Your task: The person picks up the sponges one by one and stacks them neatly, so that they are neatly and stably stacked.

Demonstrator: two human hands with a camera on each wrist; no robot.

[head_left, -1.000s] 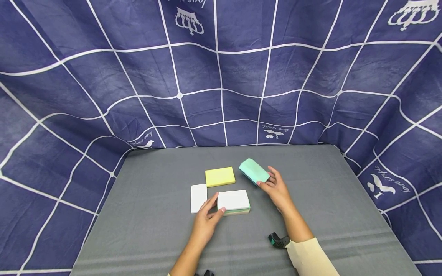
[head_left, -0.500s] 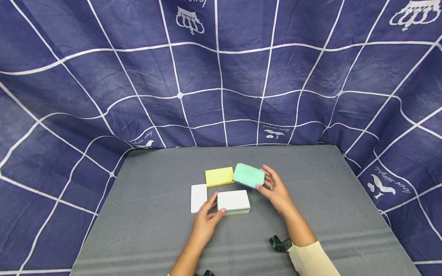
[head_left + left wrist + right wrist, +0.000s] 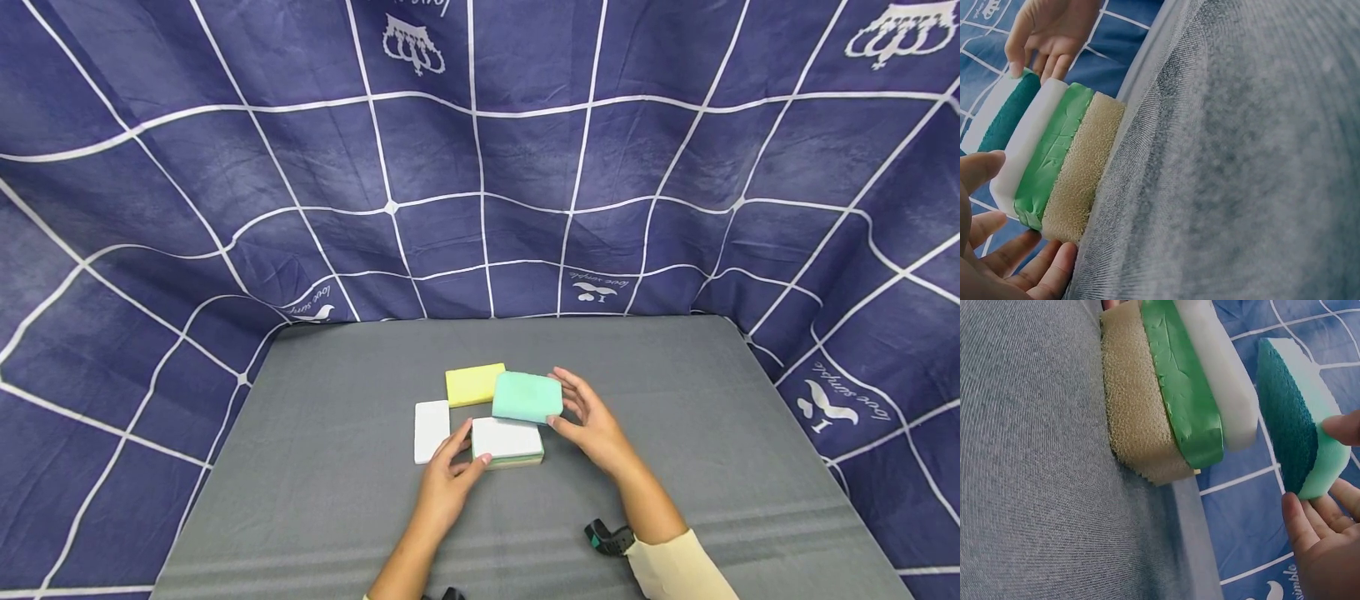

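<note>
A stack of sponges (image 3: pixel 507 439) stands mid-table in the head view: a coarse beige sponge (image 3: pixel 1082 165) at the bottom, a wrinkled green layer (image 3: pixel 1055 147) in the middle, a white sponge (image 3: pixel 1225 381) on top. My left hand (image 3: pixel 446 486) holds the stack's left end between thumb and fingers. In my right hand (image 3: pixel 592 427), thumb and fingers pinch the right end of a mint-green sponge (image 3: pixel 527 397). Its dark teal scouring side (image 3: pixel 1288 419) faces down towards the stack. It hangs just above the white sponge's back edge, with a gap between them in the right wrist view.
Behind the stack lies a yellow sponge (image 3: pixel 472 385), its right end partly covered by the mint-green one. A second white block (image 3: pixel 432 432) lies flat to the left. Grey cloth covers the table (image 3: pixel 337 467), and a blue checked curtain (image 3: pixel 517 233) hangs around its back and sides.
My right hand has carried the mint-green sponge leftward and nearer, from right of the stack to above its back edge, turning it more level with the stack. The left hand has stayed put.
</note>
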